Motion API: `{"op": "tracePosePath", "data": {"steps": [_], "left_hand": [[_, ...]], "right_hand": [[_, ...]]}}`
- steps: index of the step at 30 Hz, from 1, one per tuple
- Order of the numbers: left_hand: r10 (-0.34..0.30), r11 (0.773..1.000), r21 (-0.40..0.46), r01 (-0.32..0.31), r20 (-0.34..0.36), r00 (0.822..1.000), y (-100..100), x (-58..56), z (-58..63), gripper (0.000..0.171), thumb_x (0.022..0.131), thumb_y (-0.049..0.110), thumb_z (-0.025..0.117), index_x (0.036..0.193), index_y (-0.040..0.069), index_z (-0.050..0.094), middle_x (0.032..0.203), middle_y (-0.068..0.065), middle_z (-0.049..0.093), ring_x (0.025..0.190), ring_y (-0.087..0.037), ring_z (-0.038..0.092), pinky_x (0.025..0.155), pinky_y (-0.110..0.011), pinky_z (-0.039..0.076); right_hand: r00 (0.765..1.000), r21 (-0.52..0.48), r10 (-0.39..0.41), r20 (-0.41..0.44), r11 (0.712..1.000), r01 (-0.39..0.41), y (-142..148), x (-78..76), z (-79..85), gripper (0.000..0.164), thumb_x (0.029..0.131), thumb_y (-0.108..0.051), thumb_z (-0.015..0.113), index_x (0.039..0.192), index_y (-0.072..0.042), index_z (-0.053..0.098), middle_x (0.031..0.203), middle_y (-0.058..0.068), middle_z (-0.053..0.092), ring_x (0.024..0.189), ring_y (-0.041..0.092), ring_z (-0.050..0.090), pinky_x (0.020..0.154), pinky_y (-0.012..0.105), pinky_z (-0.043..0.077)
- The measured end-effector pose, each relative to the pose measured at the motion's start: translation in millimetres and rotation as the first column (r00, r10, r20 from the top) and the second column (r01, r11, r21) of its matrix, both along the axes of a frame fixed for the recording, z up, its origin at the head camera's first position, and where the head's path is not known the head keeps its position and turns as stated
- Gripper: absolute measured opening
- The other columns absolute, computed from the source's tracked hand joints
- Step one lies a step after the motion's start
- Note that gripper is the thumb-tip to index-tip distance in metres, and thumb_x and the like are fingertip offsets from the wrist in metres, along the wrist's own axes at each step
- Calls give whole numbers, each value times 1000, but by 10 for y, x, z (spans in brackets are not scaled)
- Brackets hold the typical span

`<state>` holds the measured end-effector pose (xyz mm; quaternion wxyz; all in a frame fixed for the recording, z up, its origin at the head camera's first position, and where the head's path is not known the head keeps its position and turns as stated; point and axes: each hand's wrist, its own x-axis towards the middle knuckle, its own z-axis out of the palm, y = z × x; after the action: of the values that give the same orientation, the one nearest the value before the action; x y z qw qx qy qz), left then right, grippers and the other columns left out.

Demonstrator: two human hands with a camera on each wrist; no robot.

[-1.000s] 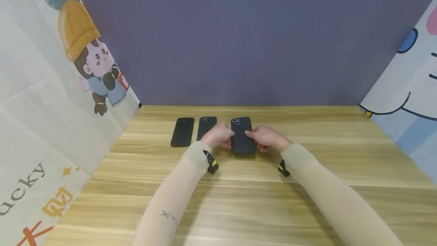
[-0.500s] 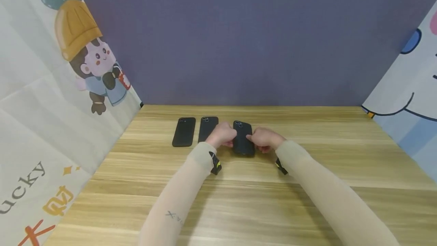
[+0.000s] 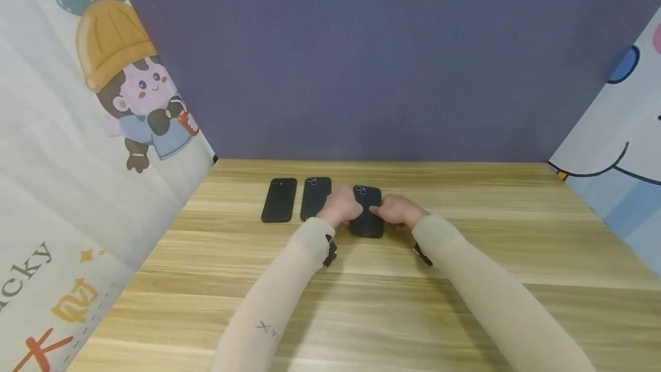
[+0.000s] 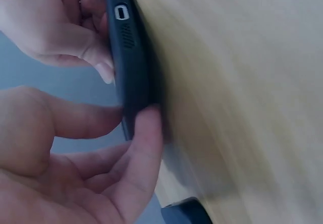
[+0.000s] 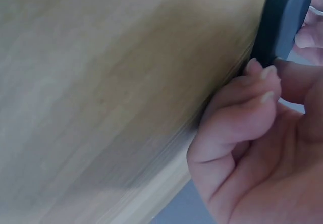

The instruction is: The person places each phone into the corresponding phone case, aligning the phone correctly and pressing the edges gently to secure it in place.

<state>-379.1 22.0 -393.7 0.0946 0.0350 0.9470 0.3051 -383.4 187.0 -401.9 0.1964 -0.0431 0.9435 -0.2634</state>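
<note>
A black phone in a dark case [image 3: 368, 224] lies back side up between the two hands, its round camera rings at the far left corner. My left hand [image 3: 341, 204] pinches its left edge; in the left wrist view the thumb is on one face and a finger on the other. Opposite, my right hand [image 3: 400, 210] pinches the right edge, thumb on top and fingers curled at the side. The phone's bottom end [image 4: 123, 30] shows a charging port and small holes in the left wrist view. Whether the phone touches the table is hard to tell.
Two more black phones, one at the far left [image 3: 279, 200] and one beside my left hand [image 3: 315, 195], lie on the wooden table [image 3: 372, 314]. Behind the table rises a grey-purple panel [image 3: 382, 62]. Printed cloths [image 3: 62, 200] hang at both sides.
Both hands keep hold of the phone. It has shifted slightly toward me and its tilt has changed. The left hand has moved a little right and covers more of its left edge.
</note>
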Motion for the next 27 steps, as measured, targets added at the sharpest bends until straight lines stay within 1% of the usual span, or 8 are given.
{"op": "tracePosePath", "data": {"steps": [4,8,11,14,16,19,23,27], "left_hand": [[-41,996,-77,41,1,999,-1,45,21,20,88,5,60,103,-4,68,77,-11,66,50,-18,63,44,-26,48],[-69,989,-128,69,6,998,-16,72,17,25,90,6,61,112,-4,68,80,-11,66,46,-15,58,45,-25,46],[-72,990,-120,72,4,997,-39,83,-13,30,90,7,62,118,-5,67,88,-13,68,46,-15,57,45,-26,47],[-76,992,-101,75,-2,997,-65,87,-51,34,91,7,63,123,-5,66,100,-17,69,49,-16,61,46,-26,49],[-82,991,-104,81,-4,997,-78,91,-63,32,92,7,62,122,-4,67,106,-17,70,50,-17,62,47,-26,50],[-88,989,-121,87,-5,996,-100,109,-40,22,94,7,61,111,-3,70,106,-16,70,51,-18,63,48,-27,51],[-86,986,-142,84,-15,996,-111,149,-10,13,96,7,61,101,1,70,104,-13,70,58,-19,63,54,-31,52],[-81,981,-181,72,-43,996,-90,190,-53,18,96,10,63,109,2,71,112,-11,70,76,-21,62,63,-35,52]], "right_hand": [[1000,19,-19,-14,1000,20,-56,40,7,39,106,-39,52,83,-8,54,68,3,46,48,16,47,45,30,47],[1000,43,-14,-25,999,15,-131,86,32,37,106,-37,53,98,-2,60,71,5,48,47,16,46,45,29,45],[999,75,-22,-33,997,24,-177,106,16,39,107,-38,51,102,-1,62,69,4,47,45,15,44,45,29,43],[997,107,-53,-50,993,58,-214,136,-18,41,107,-41,48,100,-3,62,66,4,49,44,15,44,46,29,43],[996,127,-66,-56,989,73,-247,160,-27,43,108,-42,46,100,-3,63,64,4,51,44,16,45,46,30,43],[995,143,-84,-60,985,92,-296,193,-21,46,108,-44,45,103,-3,63,65,7,57,45,17,49,47,32,44],[990,161,-112,-80,979,124,-345,238,-18,49,108,-45,44,113,-1,64,81,12,64,55,21,57,55,34,50],[982,180,-141,-129,970,163,-377,315,-55,53,108,-46,43,124,0,65,115,20,68,89,30,67,76,42,53]]}}
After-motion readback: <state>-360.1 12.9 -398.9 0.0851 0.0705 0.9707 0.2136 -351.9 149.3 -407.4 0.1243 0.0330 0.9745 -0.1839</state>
